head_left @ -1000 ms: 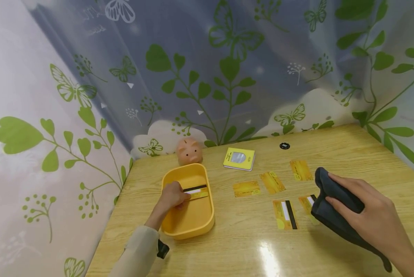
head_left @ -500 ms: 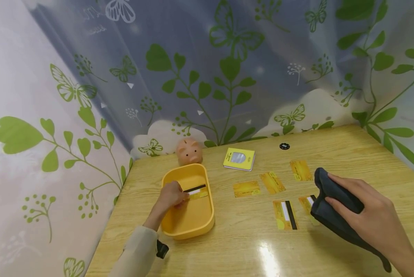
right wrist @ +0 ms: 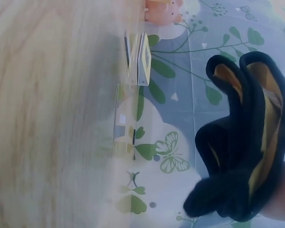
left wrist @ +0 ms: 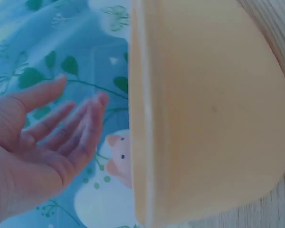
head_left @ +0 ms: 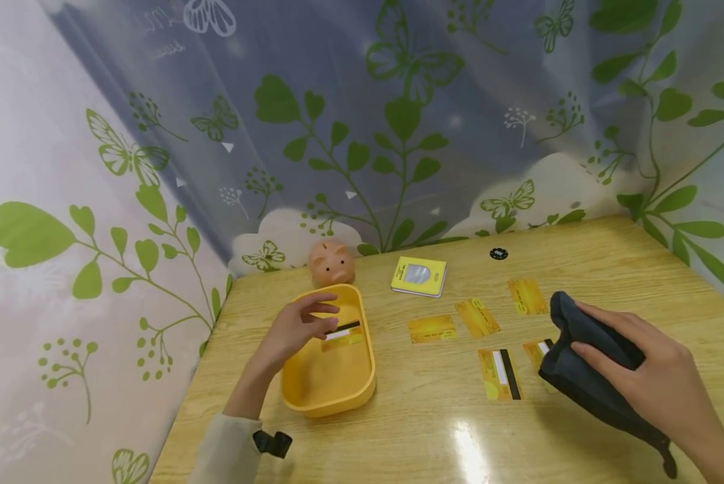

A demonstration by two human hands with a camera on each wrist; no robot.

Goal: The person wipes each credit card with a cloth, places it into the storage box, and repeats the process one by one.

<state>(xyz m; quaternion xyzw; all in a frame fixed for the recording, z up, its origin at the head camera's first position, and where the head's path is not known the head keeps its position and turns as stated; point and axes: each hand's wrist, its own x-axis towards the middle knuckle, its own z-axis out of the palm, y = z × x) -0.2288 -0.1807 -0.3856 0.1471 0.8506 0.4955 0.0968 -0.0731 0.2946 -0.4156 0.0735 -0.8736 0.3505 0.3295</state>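
My left hand (head_left: pixel 289 331) hovers over the yellow tray (head_left: pixel 337 405) with its fingers loosely spread and nothing between them, which the left wrist view also shows. Below its fingertips, inside the tray, lies a yellow card (head_left: pixel 345 339), black stripe up and partly covered by the hand. On the right, my right hand (head_left: pixel 664 380) grips a dark pouch (head_left: pixel 591 346) between thumb and fingers. In the right wrist view the pouch (right wrist: pixel 228 137) shows a tan lining and its mouth gapes. It overlaps one striped card (head_left: pixel 538 353) in the head view.
Several yellow cards lie between tray and pouch, among them a striped card (head_left: pixel 499 374) and a face-up card (head_left: pixel 431 329). Behind stand a pink piggy bank (head_left: pixel 331 263), a yellow booklet (head_left: pixel 419 276) and a black poker chip (head_left: pixel 499 253). A patterned curtain (head_left: pixel 398 168) hangs behind the table.
My left hand has let go of the striped card in the tray, risen and opened its fingers. The right hand with the pouch has barely moved.
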